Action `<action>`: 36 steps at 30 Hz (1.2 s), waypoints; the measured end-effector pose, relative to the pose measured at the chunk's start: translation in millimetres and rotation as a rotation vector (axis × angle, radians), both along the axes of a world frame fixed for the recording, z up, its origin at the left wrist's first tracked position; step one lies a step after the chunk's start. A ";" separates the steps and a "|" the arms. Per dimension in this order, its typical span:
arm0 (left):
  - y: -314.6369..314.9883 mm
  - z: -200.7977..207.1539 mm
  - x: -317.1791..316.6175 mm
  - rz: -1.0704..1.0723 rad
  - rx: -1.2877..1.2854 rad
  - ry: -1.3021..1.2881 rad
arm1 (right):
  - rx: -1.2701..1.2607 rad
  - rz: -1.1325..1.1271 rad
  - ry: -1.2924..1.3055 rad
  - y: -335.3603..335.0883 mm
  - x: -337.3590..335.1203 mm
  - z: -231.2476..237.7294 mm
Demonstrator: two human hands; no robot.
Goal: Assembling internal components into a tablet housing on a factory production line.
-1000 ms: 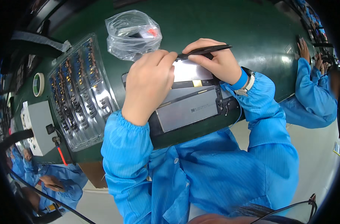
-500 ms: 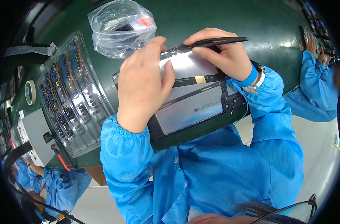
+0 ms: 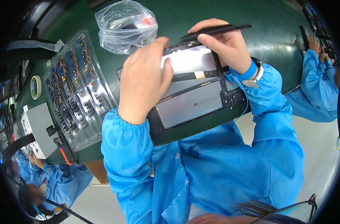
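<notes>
Opened tablet (image 3: 190,108) on the green counter (image 3: 199,13), left hand (image 3: 143,80) loosely spread over its left end, thumb apart — right hand (image 3: 229,46) at its far right corner, pinching a slim black tool (image 3: 231,27)

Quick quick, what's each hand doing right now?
Left hand: open, thumb spread, over the opened tablet-like device.
Right hand: closed, holding a slim black tool.

The left hand (image 3: 143,80) hides part of the device (image 3: 183,114), whose print (image 3: 207,101) is illegibly small; beyond the device, a bag (image 3: 119,44) blurs its contents (image 3: 130,26).
</notes>
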State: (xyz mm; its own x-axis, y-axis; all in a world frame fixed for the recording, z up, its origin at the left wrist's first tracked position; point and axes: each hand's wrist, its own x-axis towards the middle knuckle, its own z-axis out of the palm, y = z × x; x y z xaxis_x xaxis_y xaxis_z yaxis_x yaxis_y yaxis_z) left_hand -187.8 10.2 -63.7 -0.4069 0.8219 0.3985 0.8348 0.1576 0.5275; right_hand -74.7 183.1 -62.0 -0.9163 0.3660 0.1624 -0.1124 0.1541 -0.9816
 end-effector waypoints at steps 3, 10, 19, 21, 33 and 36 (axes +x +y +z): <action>-2.4 1.2 0.4 -0.023 0.009 0.079 | -0.061 -0.027 0.030 3.0 -0.4 -1.7; -73.3 33.6 53.9 0.219 0.088 -0.029 | -0.173 -0.175 0.362 29.3 37.1 -4.3; -139.1 -10.1 121.9 0.382 -0.019 -0.290 | -0.439 -0.223 0.171 -3.6 52.8 -30.6; -142.2 1.9 117.3 0.400 -0.094 -0.363 | -0.301 -0.208 0.143 2.5 53.2 -26.4; -141.8 39.5 -108.9 0.590 -0.117 0.193 | -0.355 -0.232 0.319 50.6 16.7 -29.2; -136.3 25.0 -147.0 0.559 -0.289 0.305 | -0.301 -0.279 0.302 49.2 19.0 -27.0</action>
State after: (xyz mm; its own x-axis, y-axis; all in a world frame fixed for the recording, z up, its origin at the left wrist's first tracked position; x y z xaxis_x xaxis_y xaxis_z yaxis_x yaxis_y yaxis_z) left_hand -334.8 -126.1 -38.7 -0.7043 0.6125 0.3590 0.6920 0.7053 0.1541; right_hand -55.8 232.4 -89.0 -0.7056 0.6610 0.2552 -0.3932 -0.0656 -0.9171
